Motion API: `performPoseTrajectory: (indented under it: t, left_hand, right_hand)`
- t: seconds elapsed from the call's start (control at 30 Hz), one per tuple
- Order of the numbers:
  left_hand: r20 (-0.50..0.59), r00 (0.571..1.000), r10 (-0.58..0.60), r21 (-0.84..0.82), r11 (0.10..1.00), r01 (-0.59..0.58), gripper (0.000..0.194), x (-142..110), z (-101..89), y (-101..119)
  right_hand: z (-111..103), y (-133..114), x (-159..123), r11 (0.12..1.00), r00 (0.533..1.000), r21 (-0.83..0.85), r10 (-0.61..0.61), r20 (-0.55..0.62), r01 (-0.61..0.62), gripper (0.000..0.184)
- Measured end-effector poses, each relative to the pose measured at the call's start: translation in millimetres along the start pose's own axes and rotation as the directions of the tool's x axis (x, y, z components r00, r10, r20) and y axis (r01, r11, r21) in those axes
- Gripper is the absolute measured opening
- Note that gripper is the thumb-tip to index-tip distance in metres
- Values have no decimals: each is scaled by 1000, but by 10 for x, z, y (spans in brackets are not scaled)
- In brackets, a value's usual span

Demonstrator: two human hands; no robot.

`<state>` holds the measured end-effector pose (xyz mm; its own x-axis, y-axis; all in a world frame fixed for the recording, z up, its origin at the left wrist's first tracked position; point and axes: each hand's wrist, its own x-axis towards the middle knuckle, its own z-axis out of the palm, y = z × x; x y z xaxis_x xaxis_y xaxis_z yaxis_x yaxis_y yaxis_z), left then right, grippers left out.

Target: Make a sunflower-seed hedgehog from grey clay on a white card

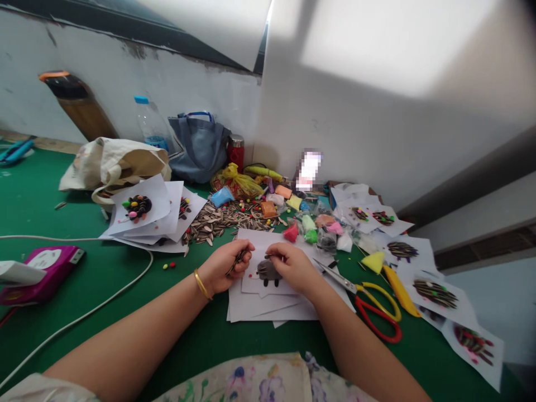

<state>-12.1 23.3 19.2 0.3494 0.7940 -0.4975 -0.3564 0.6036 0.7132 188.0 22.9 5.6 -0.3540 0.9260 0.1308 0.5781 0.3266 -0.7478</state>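
Curled round a small bunch of striped sunflower seeds, my left hand hovers over the left side of a white paper sheet. My right hand pinches a sunflower seed at the upper edge of a grey clay animal shape; its fingers cover part of the shape. The clay figure has dark feet, a small red dot at its left and a few seeds on its body. More paper sheets lie beneath. Behind my hands spreads a pile of loose sunflower seeds.
Red-and-yellow scissors lie right of the papers, beside a yellow cutter. Bagged coloured clay sits behind. Finished seed pictures line the right; others are stacked left. A white cable crosses the left.
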Motion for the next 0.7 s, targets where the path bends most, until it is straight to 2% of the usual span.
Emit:
performPoseTrajectory:
  t: [0.1,0.27,0.37,0.53,0.7]
  left_hand:
    - [-9,1000,-3,-4,1000,3,12,-3,4,2]
    - [-16,1000,-1,1,1000,1,12,1,1,-7]
    - [-9,1000,1,0,1000,-1,12,3,2,-9]
    - [-10,1000,-4,-2,1000,4,12,2,6,-9]
    - [-3,1000,0,4,1000,0,13,5,1,-16]
  right_hand:
    - [-11,0,4,1000,1000,21,17,25,-18,20]
    - [2,15,-2,991,990,32,131,50,-133,11]
    - [27,25,2,996,996,-30,82,36,-80,9]
    - [74,24,18,996,996,-72,57,69,-52,17]
    - [88,31,27,983,991,-167,-60,122,80,21]
